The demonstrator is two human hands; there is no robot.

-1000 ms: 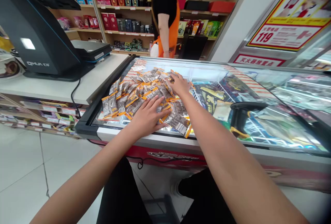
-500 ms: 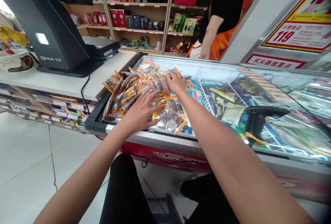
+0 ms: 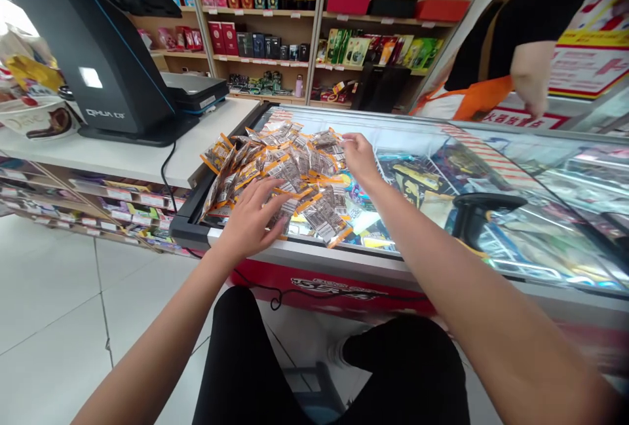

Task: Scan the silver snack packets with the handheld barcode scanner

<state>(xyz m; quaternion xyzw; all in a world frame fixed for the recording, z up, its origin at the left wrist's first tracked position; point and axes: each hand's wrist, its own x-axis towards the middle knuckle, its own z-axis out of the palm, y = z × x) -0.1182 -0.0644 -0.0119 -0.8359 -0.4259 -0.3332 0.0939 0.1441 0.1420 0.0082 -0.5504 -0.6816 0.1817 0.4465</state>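
Observation:
A heap of small clear snack packets with orange ends (image 3: 295,158) lies on the glass lid of a chest freezer (image 3: 314,253). Over the near left part of the heap is my left hand (image 3: 253,219), palm down with fingers spread. At the heap's right edge, my right hand (image 3: 361,160) has its fingertips by the outer packets, fingers loosely bent and apart. Whether those fingertips press on a packet cannot be made out. Neither hand grips anything that I can see. One packet (image 3: 324,215) lies toward the freezer's front edge.
A black handheld scanner (image 3: 469,219) stands on the lid to the right. The dark checkout machine (image 3: 128,78) occupies the white counter (image 3: 142,160) at left. Another person's arm (image 3: 533,74) is behind the freezer at right. Stocked shelves (image 3: 268,12) line the back.
My right hand has slid right, off the packets to their edge. My left hand has shifted slightly left. The other person has moved right, and the view has turned a little.

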